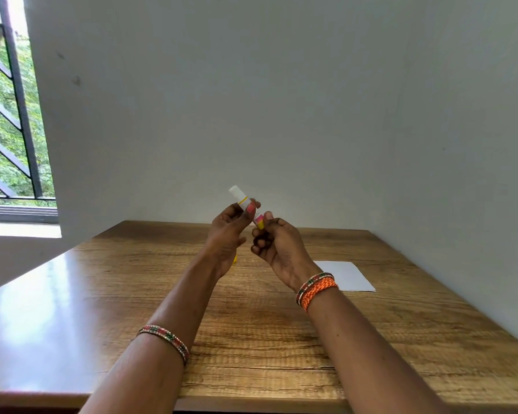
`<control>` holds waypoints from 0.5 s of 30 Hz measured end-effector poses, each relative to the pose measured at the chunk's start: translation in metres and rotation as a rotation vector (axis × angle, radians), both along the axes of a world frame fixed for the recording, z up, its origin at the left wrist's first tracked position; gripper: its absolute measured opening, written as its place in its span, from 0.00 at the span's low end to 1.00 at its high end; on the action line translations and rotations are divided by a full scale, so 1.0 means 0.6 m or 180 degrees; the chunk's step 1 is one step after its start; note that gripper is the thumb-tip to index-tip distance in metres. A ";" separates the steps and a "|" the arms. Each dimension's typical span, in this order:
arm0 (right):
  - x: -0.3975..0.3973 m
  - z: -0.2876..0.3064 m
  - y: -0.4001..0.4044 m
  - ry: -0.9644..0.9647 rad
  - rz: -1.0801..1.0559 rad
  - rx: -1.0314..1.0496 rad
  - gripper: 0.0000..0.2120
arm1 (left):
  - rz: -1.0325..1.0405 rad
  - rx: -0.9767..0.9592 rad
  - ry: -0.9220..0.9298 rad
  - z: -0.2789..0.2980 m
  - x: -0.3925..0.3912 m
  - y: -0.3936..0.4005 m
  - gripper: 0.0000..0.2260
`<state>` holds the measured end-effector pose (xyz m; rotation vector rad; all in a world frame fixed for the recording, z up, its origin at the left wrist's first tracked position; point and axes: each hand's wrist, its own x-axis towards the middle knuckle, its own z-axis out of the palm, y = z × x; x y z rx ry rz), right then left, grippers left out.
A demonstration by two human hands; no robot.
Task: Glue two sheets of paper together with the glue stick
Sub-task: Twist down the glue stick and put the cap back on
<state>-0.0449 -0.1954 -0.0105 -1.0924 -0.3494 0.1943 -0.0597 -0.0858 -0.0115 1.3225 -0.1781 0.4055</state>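
Note:
I hold a glue stick (242,199) up above the wooden table (251,339), tilted with its white end toward the upper left. My left hand (226,231) grips its middle. My right hand (277,245) pinches its yellow and pink lower end. A small yellow piece (234,259), perhaps the cap, peeks out from under my left palm. White paper (349,276) lies flat on the table to the right, partly hidden behind my right wrist; I cannot tell how many sheets it holds.
A plain grey wall stands right behind the table's far edge and along its right side. A barred window (12,115) with green foliage outside is at the left. Bangles circle both wrists.

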 end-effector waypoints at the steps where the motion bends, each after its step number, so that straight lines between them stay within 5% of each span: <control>1: -0.001 0.000 0.000 0.0000 0.0028 -0.0028 0.11 | -0.0186 0.0002 -0.0053 0.000 0.000 0.002 0.15; 4: -0.003 -0.004 0.001 -0.0032 0.0048 -0.0110 0.15 | -0.0406 -0.0094 -0.0138 -0.001 0.005 0.007 0.15; 8: 0.002 -0.005 0.004 -0.0181 -0.0081 0.0026 0.05 | 0.0051 -0.0119 -0.0127 0.000 -0.001 0.004 0.07; 15: 0.001 -0.007 0.006 -0.0363 -0.0297 -0.0062 0.08 | 0.0445 -0.0068 -0.0027 0.003 -0.003 -0.007 0.06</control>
